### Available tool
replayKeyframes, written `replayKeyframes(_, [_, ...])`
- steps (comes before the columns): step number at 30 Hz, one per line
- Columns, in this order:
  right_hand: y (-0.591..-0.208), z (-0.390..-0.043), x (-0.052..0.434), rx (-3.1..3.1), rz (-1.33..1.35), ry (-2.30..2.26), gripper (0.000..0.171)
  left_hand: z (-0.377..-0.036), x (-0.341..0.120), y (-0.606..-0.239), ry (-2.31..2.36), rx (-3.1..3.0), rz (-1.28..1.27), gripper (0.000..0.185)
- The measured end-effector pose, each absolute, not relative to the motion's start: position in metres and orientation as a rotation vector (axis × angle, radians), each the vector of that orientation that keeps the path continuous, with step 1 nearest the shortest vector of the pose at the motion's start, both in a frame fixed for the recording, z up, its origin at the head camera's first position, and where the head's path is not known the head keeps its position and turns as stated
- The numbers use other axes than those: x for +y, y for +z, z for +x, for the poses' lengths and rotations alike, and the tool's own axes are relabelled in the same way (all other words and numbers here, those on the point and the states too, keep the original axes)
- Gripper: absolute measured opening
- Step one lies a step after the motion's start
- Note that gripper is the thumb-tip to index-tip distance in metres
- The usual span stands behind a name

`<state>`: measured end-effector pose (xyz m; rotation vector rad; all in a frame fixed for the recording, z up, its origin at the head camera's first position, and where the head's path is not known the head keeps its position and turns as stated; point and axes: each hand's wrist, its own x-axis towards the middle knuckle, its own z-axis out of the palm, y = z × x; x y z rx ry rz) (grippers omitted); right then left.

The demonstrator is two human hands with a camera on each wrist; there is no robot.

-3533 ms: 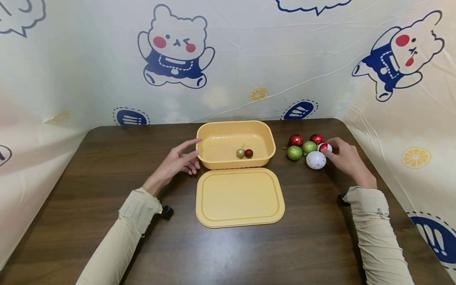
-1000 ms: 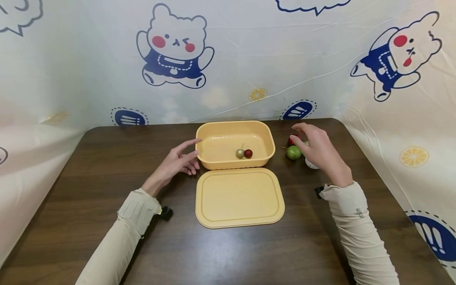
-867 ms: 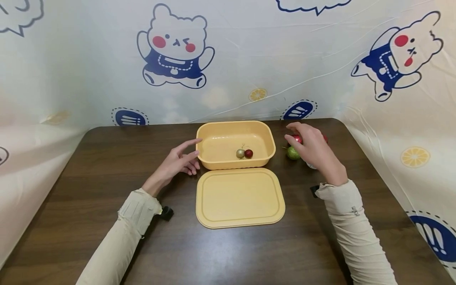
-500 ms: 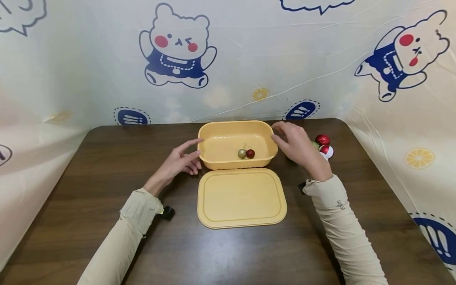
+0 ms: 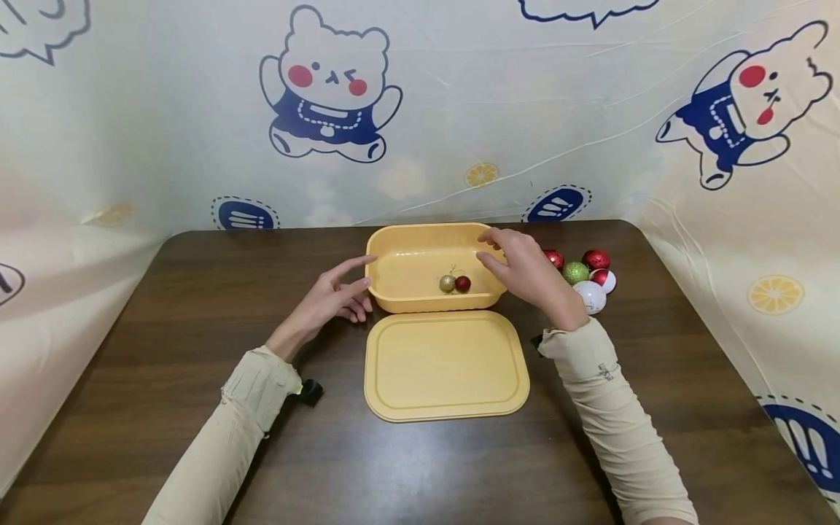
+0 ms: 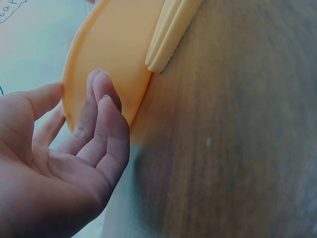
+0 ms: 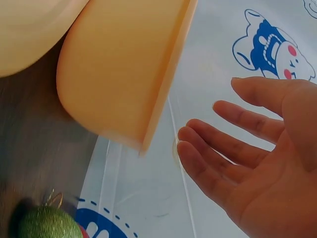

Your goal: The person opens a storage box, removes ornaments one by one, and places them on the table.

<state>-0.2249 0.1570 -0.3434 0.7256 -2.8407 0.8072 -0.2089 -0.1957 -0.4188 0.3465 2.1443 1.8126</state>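
Note:
A yellow plastic box [image 5: 426, 303] stands near the table's back, holding a small gold bauble [image 5: 447, 284] and a small dark red bauble [image 5: 462, 284]. At its left end my left hand [image 5: 331, 295] rests against the rim, fingers relaxed. In the left wrist view those fingers [image 6: 106, 129] lie along the box wall. My right hand [image 5: 521, 270] hovers over the right rim, fingers spread and empty; the right wrist view shows the bare palm [image 7: 267, 173] apart from the box. Right of it lie red baubles [image 5: 596, 259], a green bauble [image 5: 575, 273], a red-and-white bauble [image 5: 602, 280] and a white bauble [image 5: 590, 297].
A flat yellow lid [image 5: 446, 364] lies just in front of the box. Another green bauble [image 7: 49, 223], hidden by my right arm in the head view, shows in the right wrist view. A printed cloth [image 5: 433, 117] hangs behind the dark wooden table [image 5: 420, 467].
My right hand has left the red-and-white bauble and swung left, over the bauble group, to the box's right rim. My left hand stays at the left rim. The box's contents look the same.

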Motion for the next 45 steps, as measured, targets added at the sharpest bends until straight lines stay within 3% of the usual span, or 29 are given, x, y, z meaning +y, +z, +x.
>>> replayKeyframes(20, [-0.380,-0.236,0.140,-2.910,0.869,0.813,0.028,-0.209,-0.193,-0.415,1.789,2.155,0.376,0.056])
replayKeyframes(33, [-0.373,-0.236,0.132,-3.059,0.894,0.872,0.033,-0.211,-0.197,-0.412,1.772,2.154,0.376,0.057])
replayKeyframes(45, [-0.379,-0.234,0.129,-3.109,0.856,0.925,0.006,-0.208,-0.196,-0.420,1.768,2.123,0.352,0.058])
